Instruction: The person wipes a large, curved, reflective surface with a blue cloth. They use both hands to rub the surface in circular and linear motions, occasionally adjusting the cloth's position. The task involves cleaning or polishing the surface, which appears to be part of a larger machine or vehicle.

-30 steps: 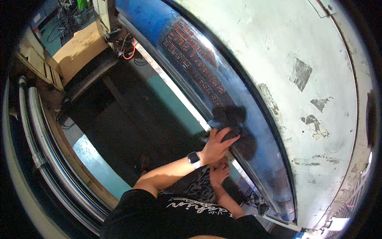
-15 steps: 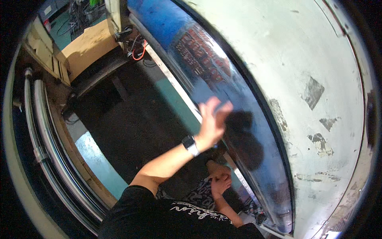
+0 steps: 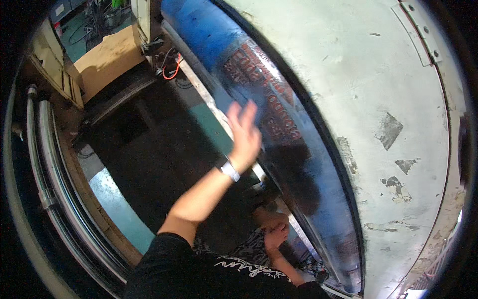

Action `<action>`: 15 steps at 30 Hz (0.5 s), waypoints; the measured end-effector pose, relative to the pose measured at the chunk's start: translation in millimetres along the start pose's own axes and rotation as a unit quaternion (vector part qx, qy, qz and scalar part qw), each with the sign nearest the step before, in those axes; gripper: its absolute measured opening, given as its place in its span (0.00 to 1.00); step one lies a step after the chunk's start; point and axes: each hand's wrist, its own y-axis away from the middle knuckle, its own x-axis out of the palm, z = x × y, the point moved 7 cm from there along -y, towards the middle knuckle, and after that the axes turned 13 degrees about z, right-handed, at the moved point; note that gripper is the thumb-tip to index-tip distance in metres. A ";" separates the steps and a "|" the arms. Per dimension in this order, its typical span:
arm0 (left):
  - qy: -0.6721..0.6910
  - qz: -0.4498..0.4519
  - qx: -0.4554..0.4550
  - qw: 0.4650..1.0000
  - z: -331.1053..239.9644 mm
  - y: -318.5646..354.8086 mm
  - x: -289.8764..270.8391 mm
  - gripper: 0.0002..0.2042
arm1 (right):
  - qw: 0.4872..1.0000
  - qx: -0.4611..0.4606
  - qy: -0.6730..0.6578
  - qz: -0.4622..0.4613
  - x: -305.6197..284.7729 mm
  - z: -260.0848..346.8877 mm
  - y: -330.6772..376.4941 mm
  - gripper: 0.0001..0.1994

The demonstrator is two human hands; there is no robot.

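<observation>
Log left hand (image 3: pixel 245 142) extended at the near edge of the blue printing cylinder (image 3: pixel 318 164), with fingers (image 3: pixel 246 115) parted and blurred. See nothing clamped between them; cannot tell light contact from hover. Place the cylinder just beside and to the right of the fingertips, curving both ahead of and behind them. Note raised red lettering (image 3: pixel 266 87) just beyond the fingertips, ahead and to the right; pale rail (image 3: pixel 199 82) alongside on their left; dark shadow (image 3: pixel 298 179) behind them to the right. Find right hand (image 3: pixel 277 236) well behind those fingers, near the body, apparently curled; cannot tell its grip. Judge the step as hand work along the cylinder face. For good execution, settle the hand before any contact, then lay the finger pads flat along the curve rather than digging in with the tips. Follow the cylinder lengthwise with light, even pressure, easing off at the letter edges. Keep fingertips out from between cylinder and rail: likeliest place for a pinch. Hold the pale wristband (image 3: pixel 230 172), just behind the fingers, clear of the rail to avoid snagging. Lean aside to move the shadow off the surface under inspection. Keep the right hand back, well apart from the cylinder edge.
</observation>
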 end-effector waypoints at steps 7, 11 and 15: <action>0.086 0.357 0.024 0.930 -42.8 165.0 67.7 0.34 | 0.999 0.035 0.013 0.038 -5.7 2.0 -27.0 0.39; 0.354 0.304 -0.207 0.860 -1.8 148.4 39.8 0.31 | 0.992 0.077 -0.048 0.088 1.8 -4.9 -21.6 0.39; 0.694 0.267 -0.360 0.564 -29.2 139.1 18.8 0.28 | 0.948 -0.037 -0.307 0.072 -40.8 33.4 0.4 0.31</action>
